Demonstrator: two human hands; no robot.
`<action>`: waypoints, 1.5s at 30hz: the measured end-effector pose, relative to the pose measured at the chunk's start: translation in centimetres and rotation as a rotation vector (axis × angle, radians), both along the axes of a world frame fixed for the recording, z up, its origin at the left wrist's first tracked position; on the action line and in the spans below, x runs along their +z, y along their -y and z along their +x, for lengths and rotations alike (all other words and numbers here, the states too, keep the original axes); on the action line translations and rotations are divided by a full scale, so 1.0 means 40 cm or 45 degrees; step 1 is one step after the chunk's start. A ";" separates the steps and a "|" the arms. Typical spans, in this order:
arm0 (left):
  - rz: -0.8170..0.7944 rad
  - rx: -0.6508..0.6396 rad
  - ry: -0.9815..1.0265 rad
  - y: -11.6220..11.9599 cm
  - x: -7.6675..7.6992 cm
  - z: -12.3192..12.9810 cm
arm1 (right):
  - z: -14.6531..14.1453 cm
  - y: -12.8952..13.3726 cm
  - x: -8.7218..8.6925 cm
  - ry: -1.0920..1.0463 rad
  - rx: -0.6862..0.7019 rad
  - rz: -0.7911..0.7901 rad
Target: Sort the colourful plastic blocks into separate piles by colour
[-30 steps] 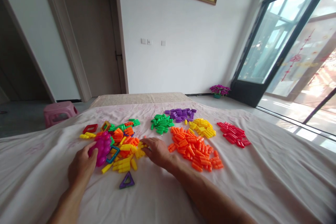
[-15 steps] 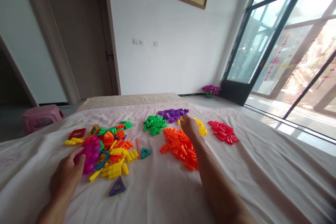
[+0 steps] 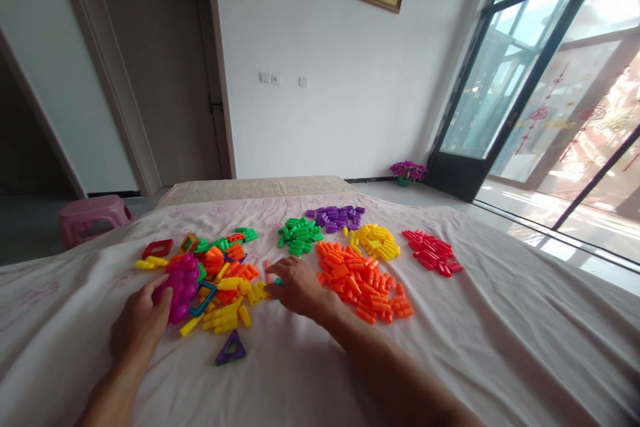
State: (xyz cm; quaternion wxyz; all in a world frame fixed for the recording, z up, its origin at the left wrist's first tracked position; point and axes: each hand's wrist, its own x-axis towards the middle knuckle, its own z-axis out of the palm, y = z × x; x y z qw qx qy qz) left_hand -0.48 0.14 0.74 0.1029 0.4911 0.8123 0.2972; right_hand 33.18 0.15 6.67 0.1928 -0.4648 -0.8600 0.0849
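My left hand (image 3: 141,320) is closed on the edge of a magenta toy made of round bumps (image 3: 182,285), like a bunch of grapes, at the left side of a mixed pile. Over the cloth between the piles, my right hand (image 3: 295,285) reaches leftward with fingers apart and nothing visible in them. It partly covers a teal triangle (image 3: 279,282) and an orange stick (image 3: 268,271). Just left of its fingertips lie yellow plastic pieces (image 3: 256,293). Orange pieces (image 3: 227,294), a blue square frame (image 3: 204,298) and green pieces (image 3: 220,244) are in the mixed pile too.
Sorted piles of green (image 3: 300,235), purple (image 3: 336,218), yellow (image 3: 376,241), orange (image 3: 357,283) and red pieces (image 3: 433,253) lie to the right. A purple triangle (image 3: 231,348) rests in front on the wrinkled cloth (image 3: 310,373). A pink stool (image 3: 95,220) stands at left.
My right hand has moved left and nearer, from the yellow pile to beside the mixed pile. My left hand stays on the magenta toy. The view has shifted slightly.
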 end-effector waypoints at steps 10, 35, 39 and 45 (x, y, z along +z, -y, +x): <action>0.026 0.006 0.007 0.010 0.014 0.015 | -0.029 0.007 -0.048 0.118 0.139 0.068; 0.396 -0.780 0.461 0.025 0.021 0.265 | -0.030 -0.010 -0.067 -1.278 0.081 -0.592; 0.430 -0.749 0.369 0.017 0.008 0.252 | 0.032 -0.057 -0.040 -1.153 -0.118 -0.382; 0.595 -0.773 0.168 -0.001 -0.024 0.230 | 0.224 -0.123 0.037 -0.804 -0.480 -0.137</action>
